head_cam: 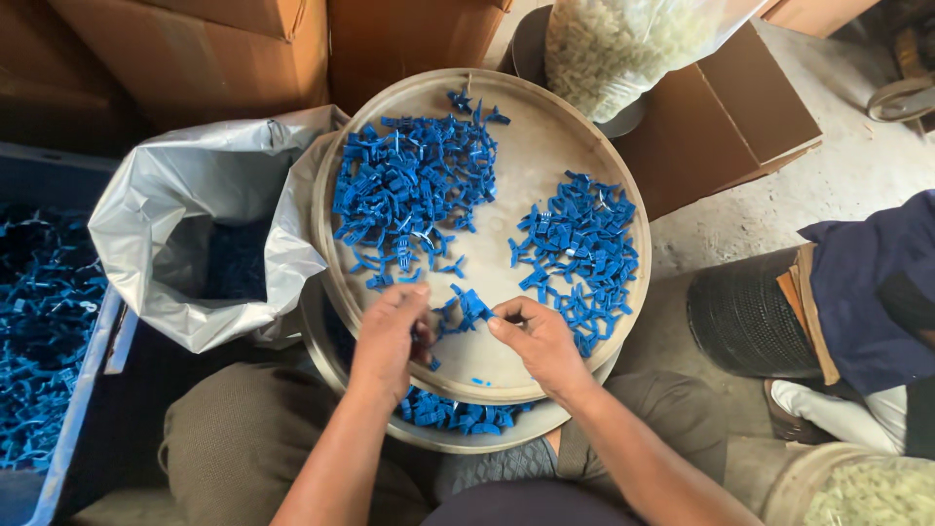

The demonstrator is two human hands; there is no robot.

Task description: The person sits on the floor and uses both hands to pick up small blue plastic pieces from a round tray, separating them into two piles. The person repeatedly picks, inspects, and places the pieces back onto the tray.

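Observation:
A round metal tray (545, 136) rests on my lap with two heaps of small blue plastic parts: a bigger heap (409, 190) at its upper left and a smaller heap (579, 253) at its right. Both hands meet at the tray's near edge. My left hand (390, 336) and my right hand (536, 341) pinch a cluster of blue plastic pieces (466, 310) between them. A second tray (438, 429) beneath holds more blue parts.
A grey plastic bag (195, 224), open, stands left of the tray. A blue crate (73, 409) of blue scrap sits at far left. Cardboard boxes (730, 107) line the back. A clear bag of pale parts (623, 49) is above. Another person (867, 292) sits at right.

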